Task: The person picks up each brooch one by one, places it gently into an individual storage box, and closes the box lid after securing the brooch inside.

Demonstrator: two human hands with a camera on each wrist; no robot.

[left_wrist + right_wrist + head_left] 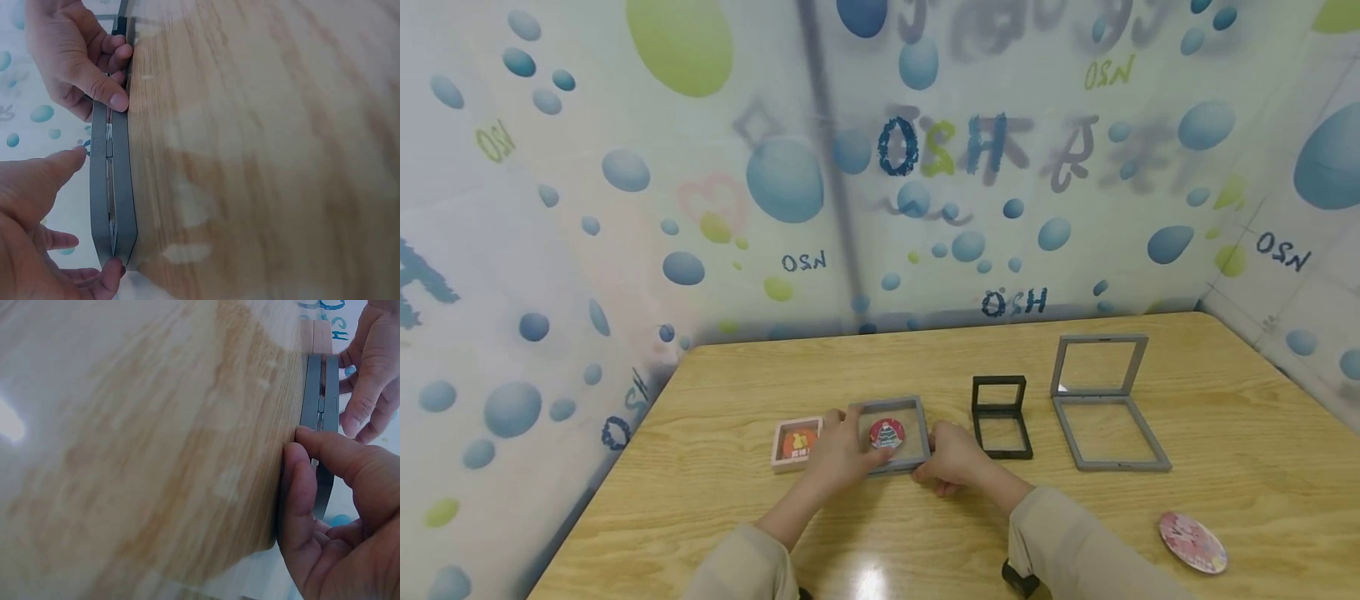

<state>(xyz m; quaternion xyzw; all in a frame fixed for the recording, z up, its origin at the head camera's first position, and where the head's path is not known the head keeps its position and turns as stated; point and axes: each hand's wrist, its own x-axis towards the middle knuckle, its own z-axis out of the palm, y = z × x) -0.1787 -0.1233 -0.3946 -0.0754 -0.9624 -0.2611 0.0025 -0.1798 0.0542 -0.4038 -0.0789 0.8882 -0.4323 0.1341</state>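
Note:
A grey display frame [887, 402] lies closed on the table, a round red badge [887, 434] with a tree picture visible through its clear window. My left hand [837, 450] spans its left side, thumb stretched over the front part. In the left wrist view, a fingertip of that hand [37, 219] touches the frame's corner, while the thumb stands off its face. At the front right corner, my right hand [955, 457] pinches the frame's edge between thumb and fingers. A narrow seam runs along the frame's side [100, 169] between its two halves.
A pink frame [778, 458] with an orange badge [797, 443] is left of my left hand. Right of my hands stand a small black frame [1017, 454] and a larger grey frame [1120, 465], both hinged open. A pink round badge [1192, 542] lies at the front right.

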